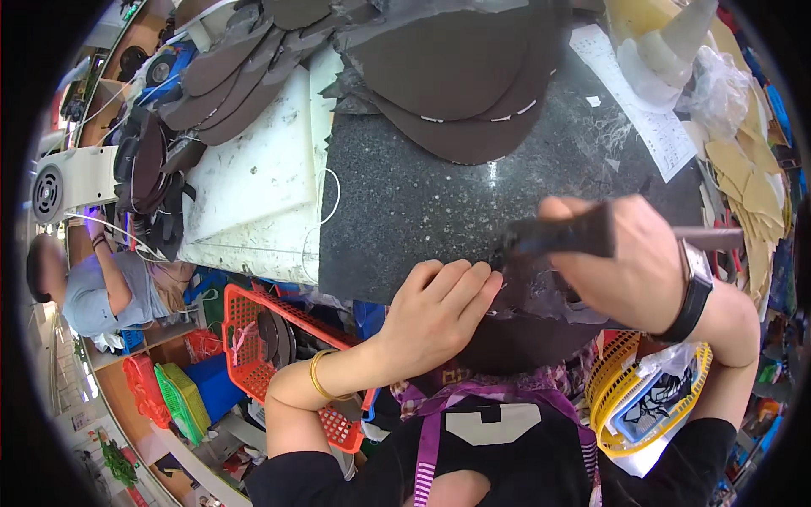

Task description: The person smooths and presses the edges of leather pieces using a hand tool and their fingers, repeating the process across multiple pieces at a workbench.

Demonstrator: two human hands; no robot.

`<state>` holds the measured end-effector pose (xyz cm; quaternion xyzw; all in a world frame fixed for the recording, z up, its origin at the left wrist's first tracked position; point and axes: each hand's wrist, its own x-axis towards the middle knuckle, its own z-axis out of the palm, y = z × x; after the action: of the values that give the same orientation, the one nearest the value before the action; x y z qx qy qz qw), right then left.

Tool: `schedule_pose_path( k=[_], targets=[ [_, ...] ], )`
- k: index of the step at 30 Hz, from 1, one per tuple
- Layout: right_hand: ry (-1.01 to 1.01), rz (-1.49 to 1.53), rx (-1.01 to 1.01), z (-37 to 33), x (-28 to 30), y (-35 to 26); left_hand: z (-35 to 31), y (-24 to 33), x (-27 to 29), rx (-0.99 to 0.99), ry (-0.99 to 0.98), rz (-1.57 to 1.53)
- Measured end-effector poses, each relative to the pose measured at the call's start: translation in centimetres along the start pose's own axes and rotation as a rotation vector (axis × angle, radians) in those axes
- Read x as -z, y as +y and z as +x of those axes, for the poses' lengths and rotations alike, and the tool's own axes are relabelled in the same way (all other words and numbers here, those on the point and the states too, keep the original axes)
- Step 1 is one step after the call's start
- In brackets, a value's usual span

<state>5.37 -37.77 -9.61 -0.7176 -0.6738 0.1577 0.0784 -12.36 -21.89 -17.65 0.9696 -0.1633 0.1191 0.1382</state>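
My right hand is closed around a dark hammer-like tool, blurred by motion. Its black end points left over the work, and a brownish grey bar sticks out past my wrist on the right. Beneath the tool, a dark brown curved piece with a ragged, shiny upper edge lies at the table's near edge. My left hand has its fingers bent together and pressed down at the left side of this piece. The fingertips are partly hidden.
Stacked dark brown curved pieces cover the far side of the black slab. A white board lies left, a paper sheet right. A red basket and yellow basket flank me. Another person sits far left.
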Motion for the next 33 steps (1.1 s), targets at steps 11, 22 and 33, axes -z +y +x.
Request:
schedule_pose_path(
  k=[11, 22, 33],
  targets=[
    [0.343, 0.139, -0.119, -0.2, -0.2, 0.1, 2.5, -1.3, 1.5, 0.263, -0.109, -0.232],
    [0.623, 0.121, -0.094, 4.5, 0.3, 1.3, 11.2, -20.0, 6.5, -0.028, 0.389, 0.019],
    [0.512, 0.141, -0.200, 5.9, -0.6, 4.6, 8.2, -48.1, 8.2, 0.769, 0.238, 0.901]
  ],
)
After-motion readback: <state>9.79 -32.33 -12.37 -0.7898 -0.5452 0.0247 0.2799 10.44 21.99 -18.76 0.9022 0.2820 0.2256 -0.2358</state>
